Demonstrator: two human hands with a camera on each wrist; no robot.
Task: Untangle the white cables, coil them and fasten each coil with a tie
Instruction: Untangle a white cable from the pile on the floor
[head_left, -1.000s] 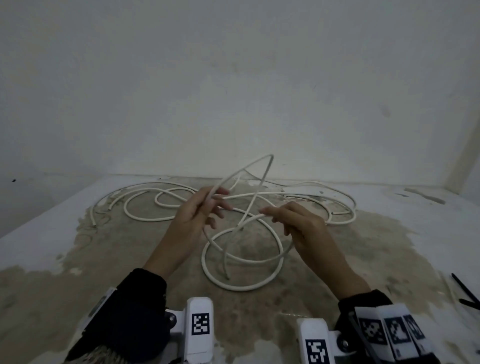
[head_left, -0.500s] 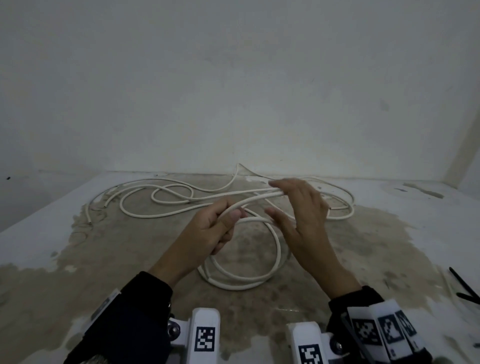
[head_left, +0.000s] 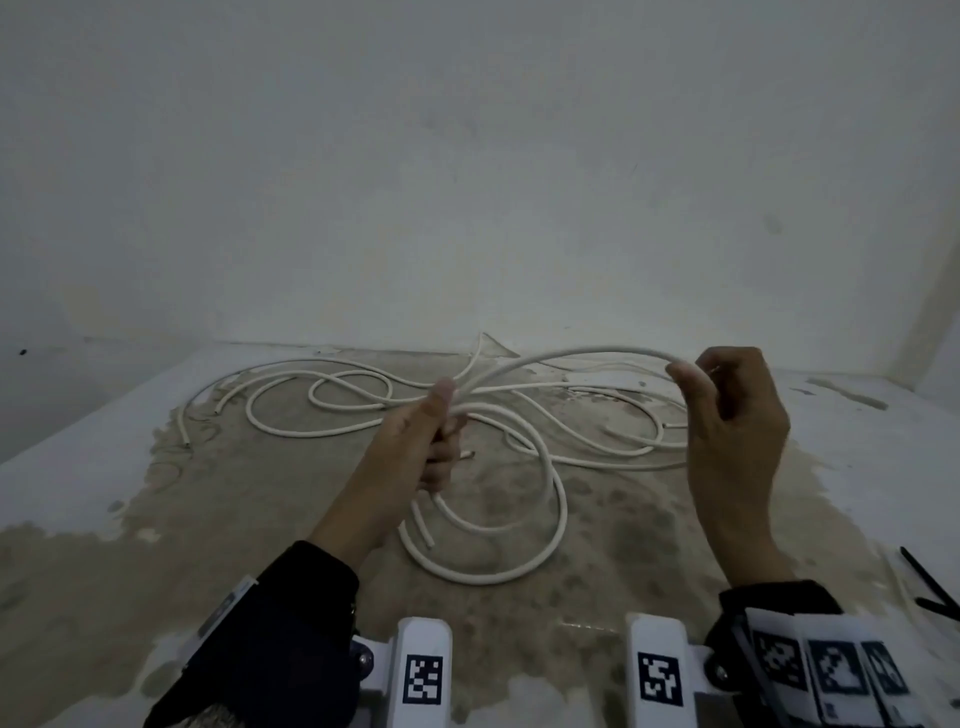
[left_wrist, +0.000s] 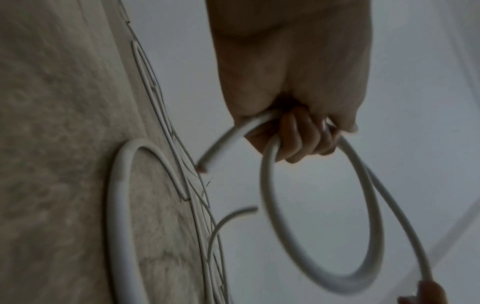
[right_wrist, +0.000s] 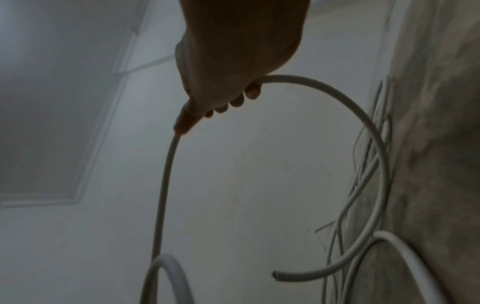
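Note:
White cables (head_left: 332, 426) lie tangled in loops on a stained floor. My left hand (head_left: 439, 426) grips a bundle of turns of one thick white cable (head_left: 561, 499), and a coil of it hangs down to the floor. In the left wrist view the left hand (left_wrist: 293, 131) has its fingers curled round the cable (left_wrist: 270, 226), whose cut end sticks out. My right hand (head_left: 722, 395) is raised at the right and pinches the same cable's free stretch (head_left: 587, 353), which arcs back to the left hand. The right hand (right_wrist: 221, 96) shows the cable (right_wrist: 337, 98) bending over its fingers.
Black cable ties (head_left: 930, 582) lie on the floor at the far right. A pale wall (head_left: 467, 182) rises just behind the tangle. Thinner white wires (head_left: 613, 395) cross the floor between my hands. Wrist-camera mounts with printed markers (head_left: 423, 675) sit at the bottom.
My right hand has swung out to the right, drawing a length of cable into a long arc. The left hand keeps its grip and has more turns gathered in it.

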